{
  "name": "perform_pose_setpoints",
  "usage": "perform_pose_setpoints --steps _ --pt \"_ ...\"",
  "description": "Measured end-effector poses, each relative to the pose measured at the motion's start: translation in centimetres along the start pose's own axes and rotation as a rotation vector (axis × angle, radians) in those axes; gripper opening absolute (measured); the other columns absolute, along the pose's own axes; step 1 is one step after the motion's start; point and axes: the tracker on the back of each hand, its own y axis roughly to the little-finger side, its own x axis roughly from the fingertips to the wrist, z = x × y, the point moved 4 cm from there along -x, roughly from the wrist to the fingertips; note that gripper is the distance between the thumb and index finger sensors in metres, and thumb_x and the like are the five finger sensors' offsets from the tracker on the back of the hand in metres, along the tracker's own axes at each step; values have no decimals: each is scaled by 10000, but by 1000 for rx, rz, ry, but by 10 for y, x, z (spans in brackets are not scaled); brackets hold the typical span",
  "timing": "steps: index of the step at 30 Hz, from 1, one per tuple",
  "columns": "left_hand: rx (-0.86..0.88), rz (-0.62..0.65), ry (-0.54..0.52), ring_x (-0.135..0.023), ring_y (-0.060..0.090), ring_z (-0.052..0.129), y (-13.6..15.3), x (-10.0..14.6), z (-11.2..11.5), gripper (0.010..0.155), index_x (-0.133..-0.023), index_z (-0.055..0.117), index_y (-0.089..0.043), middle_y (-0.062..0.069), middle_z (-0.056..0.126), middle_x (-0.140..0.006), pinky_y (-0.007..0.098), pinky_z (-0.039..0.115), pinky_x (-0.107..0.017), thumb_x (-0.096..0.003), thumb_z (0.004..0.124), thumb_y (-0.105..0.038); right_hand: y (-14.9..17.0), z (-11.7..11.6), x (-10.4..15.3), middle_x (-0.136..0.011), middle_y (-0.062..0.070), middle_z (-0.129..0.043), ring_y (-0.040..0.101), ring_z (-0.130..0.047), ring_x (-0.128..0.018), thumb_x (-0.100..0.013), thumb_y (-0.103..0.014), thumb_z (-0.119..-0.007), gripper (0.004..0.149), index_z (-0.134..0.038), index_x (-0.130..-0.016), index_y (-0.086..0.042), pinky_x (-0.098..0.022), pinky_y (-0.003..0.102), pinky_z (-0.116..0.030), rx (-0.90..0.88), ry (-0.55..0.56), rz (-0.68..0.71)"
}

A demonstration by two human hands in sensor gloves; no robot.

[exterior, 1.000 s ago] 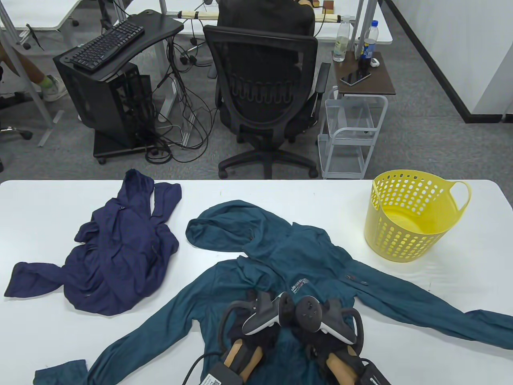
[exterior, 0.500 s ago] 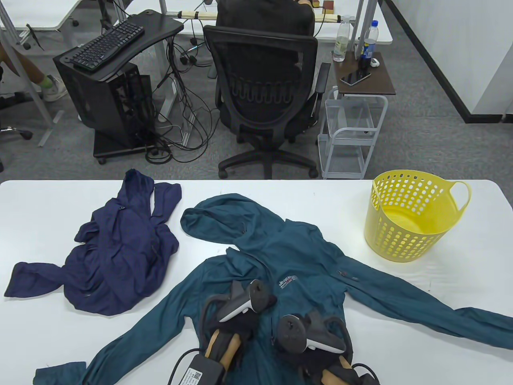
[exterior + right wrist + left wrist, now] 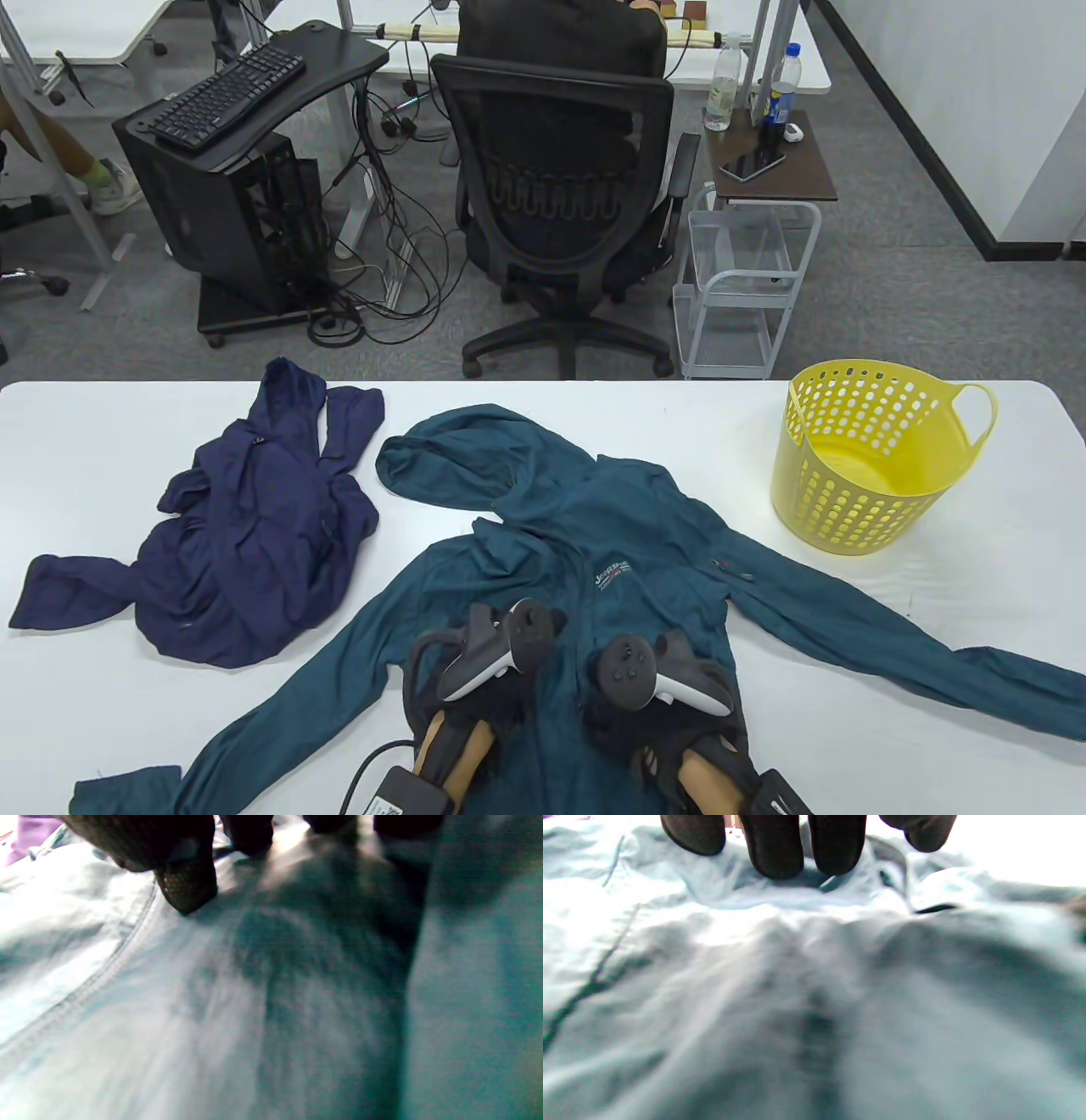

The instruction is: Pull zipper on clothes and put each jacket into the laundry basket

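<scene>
— Both hands have drawn apart since a second ago, when their trackers sat side by side on the chest of the teal jacket (image 3: 594, 543); the jacket itself has slid up the surface (image 3: 102, 730), its hood now nearer the far edge.

— Where are the hands now?

— On the lower front of the teal jacket, one on each side of its zipper line. The left hand (image 3: 475, 688) lies on the panel toward the navy jacket (image 3: 246, 543), the right hand (image 3: 662, 705) on the panel toward the yellow laundry basket (image 3: 882, 458).

— Are they gripping the cloth?

— The left wrist view shows gloved fingertips (image 3: 774, 851) set down on wrinkled teal fabric, with a small ridge bunched up against them. Whether they pinch it or only press, I cannot tell. The right wrist view shows fingertips (image 3: 186, 885) pressed on the fabric just beside the zipper seam (image 3: 106, 971); again the hold is not clear.

— And the teal jacket's lie?

— Spread face up, sleeves stretched out to both sides, hood pointing away from the person, a white logo (image 3: 612, 579) on the chest.

— The other garment?

— The navy jacket lies crumpled beside the teal jacket's hood and sleeve, apart from both hands.

— The basket?

— Upright on the surface, well apart from the teal jacket's body, beyond its outstretched sleeve, with nothing showing inside it.
</scene>
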Motion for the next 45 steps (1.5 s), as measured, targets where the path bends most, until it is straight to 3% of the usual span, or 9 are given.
perform_pose_setpoints --steps 3,8,14,18,23,29,34,39,45 --pt "28 61 34 -873 266 819 -22 5 3 545 -975 595 -537 -90 770 -1045 567 641 -668 -456 629 -373 18 8 -7 -1170 -15 -393 440 -308 -1029 -492 -456 -696 437 -733 -906 -318 -685 665 -414 -52 85 -52" --pt "-33 51 167 -1074 347 590 -41 -7 33 570 -991 492 -590 -150 592 -1172 629 546 -715 -465 614 -408 36 13 -10 -1167 0 -429 434 -329 -1030 -489 -463 -681 443 -716 -905 -315 -698 646 -380 -92 189 -83" --pt "-43 -11 237 -1113 388 410 -33 -25 50 570 -957 464 -672 -172 374 -1217 673 463 -733 -476 606 -399 23 13 -2 -1159 65 -465 507 -403 -1009 -480 -407 -746 457 -716 -919 -281 -683 692 -458 -4 207 -58" --pt "-77 -24 239 -1117 360 409 -27 -28 50 564 -936 475 -701 -202 353 -1212 670 473 -733 -476 605 -403 15 18 5 -1136 61 -594 511 -546 -993 -470 -403 -782 441 -802 -895 -287 -670 679 -547 51 237 -31" --pt "5 -42 248 -1127 316 381 -6 -34 47 544 -913 544 -706 -243 377 -1199 701 438 -722 -474 619 -392 1 16 13 -1131 57 -639 468 -588 -1012 -464 -403 -794 444 -834 -891 -288 -684 660 -525 92 217 15" --pt "93 -73 237 -1136 259 329 24 -40 45 539 -894 585 -697 -280 382 -1188 673 353 -746 -472 610 -363 -35 7 26 -1093 24 -750 446 -610 -1016 -462 -412 -803 441 -857 -882 -287 -688 658 -525 167 160 125" --pt "123 -66 225 -1143 241 299 33 -40 45 535 -896 599 -684 -282 390 -1187 654 315 -756 -472 606 -358 -52 -8 25 -1102 15 -716 469 -653 -992 -464 -432 -797 444 -852 -887 -308 -679 649 -567 208 80 179" --pt "59 -80 174 -1130 288 383 28 -36 39 550 -930 562 -649 -201 424 -1201 657 377 -749 -467 610 -356 -38 -7 17 -1102 -24 -649 425 -596 -990 -468 -441 -783 441 -844 -891 -337 -646 645 -624 145 73 113" --pt "73 -91 -18 -1096 315 521 13 -17 6 560 -952 555 -617 -137 513 -1197 645 454 -735 -459 613 -357 2 8 4 -1108 -66 -624 363 -527 -1013 -471 -444 -777 440 -841 -894 -341 -659 636 -580 -8 147 -13"
